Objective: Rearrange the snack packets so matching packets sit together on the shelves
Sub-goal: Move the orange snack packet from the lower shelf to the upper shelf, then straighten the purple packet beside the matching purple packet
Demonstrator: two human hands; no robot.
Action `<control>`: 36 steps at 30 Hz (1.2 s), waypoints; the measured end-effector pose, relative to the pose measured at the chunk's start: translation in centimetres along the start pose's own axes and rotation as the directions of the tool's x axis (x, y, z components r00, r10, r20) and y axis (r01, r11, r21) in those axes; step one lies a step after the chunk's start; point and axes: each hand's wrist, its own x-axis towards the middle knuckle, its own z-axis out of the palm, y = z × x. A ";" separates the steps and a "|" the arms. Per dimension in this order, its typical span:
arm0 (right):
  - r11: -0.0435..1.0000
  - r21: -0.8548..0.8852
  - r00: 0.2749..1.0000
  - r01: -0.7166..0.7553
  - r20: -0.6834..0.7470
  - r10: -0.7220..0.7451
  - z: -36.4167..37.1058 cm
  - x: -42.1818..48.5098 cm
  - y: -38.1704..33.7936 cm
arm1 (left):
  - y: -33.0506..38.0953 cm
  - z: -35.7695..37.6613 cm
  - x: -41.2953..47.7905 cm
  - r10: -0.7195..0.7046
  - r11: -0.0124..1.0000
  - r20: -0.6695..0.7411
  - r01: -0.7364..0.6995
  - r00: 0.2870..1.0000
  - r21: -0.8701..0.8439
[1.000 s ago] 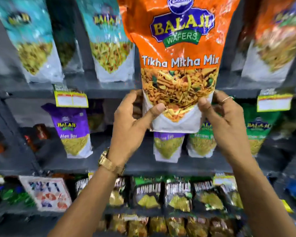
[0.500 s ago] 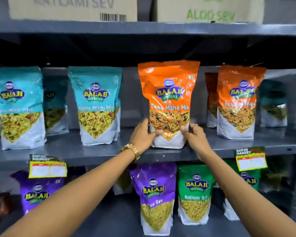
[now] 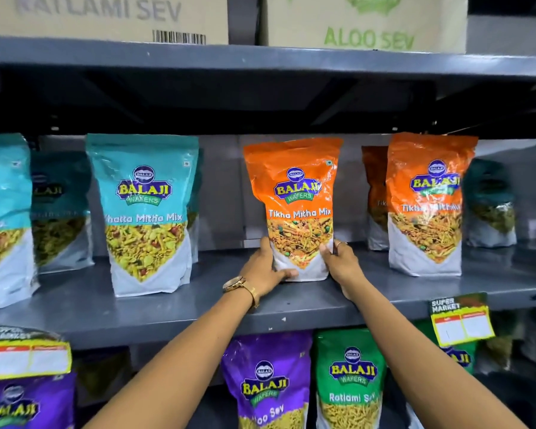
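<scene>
An orange Tikha Mitha Mix packet [image 3: 294, 193] stands upright on the grey shelf [image 3: 167, 308], mid-shelf. My left hand [image 3: 265, 270] grips its lower left corner and my right hand [image 3: 341, 261] grips its lower right edge. To the right stand two more orange Tikha Mitha Mix packets [image 3: 427, 205], one behind the other. Left of my hands stand teal Khatta Mitha Mix packets [image 3: 143, 212], with more at the far left [image 3: 3, 218]. A teal packet [image 3: 489, 202] sits far right behind the orange ones.
On the shelf below stand purple Aloo Sev packets [image 3: 266, 382] and green Ratlami Sev packets [image 3: 350, 382]. Cardboard boxes [image 3: 365, 23] rest on the top shelf. Yellow price tags [image 3: 460, 320] hang from the shelf's front edge.
The orange packet went from held up close to my face to standing on the shelf, pushed further back and slightly right. Both hands stayed on its base.
</scene>
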 end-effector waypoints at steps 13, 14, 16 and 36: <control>1.000 -0.005 0.999 -0.017 -0.044 0.016 -0.3 -0.5 -0.6 | 0.2 0.5 -0.2 -0.006 0.999 0.035 0.004 0.999 0.051; 1.000 -0.017 0.999 -0.015 -0.044 0.014 -0.2 -0.6 -0.7 | 0.2 0.5 -0.2 -0.013 0.998 0.043 0.010 0.999 0.061; 0.999 -0.035 0.998 -0.016 -0.059 0.014 -0.2 -0.8 -0.9 | 0.1 0.4 -0.3 -0.017 0.997 0.051 0.014 0.999 0.072; 0.887 0.294 0.910 0.357 -0.325 -0.259 0.1 -15.8 -0.2 | 2.0 -1.0 -9.4 0.185 0.937 -0.515 -0.308 0.837 -0.164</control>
